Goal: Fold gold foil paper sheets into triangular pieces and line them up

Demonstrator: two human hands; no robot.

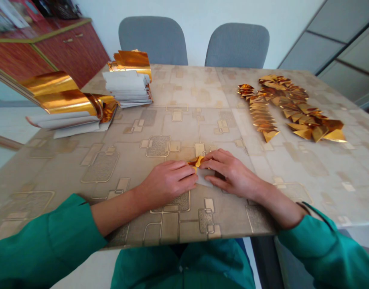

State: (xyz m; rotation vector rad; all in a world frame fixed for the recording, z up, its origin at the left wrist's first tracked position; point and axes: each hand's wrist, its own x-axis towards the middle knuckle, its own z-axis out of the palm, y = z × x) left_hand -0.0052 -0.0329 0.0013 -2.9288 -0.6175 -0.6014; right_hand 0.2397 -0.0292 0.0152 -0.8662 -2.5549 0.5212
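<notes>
A sheet of gold foil paper [205, 178] lies on the table in front of me, its white side partly up and a gold part folded over at the far edge. My left hand [175, 176] presses on its left side with fingers together. From the other side, my right hand [225, 170] pinches the gold fold, the fingers curved over it. Both hands cover much of the sheet, so its full shape is hidden. Farther off to the right, folded gold paper pieces [295, 104] lie in overlapping rows.
At the left stands a stack of gold paper sheets [64, 100], curled over. Behind it is another stack [128, 88] with white sides showing. Two grey chairs [153, 40] face me across the patterned table [160, 120]. A red-brown cabinet [73, 48] stands at the far left.
</notes>
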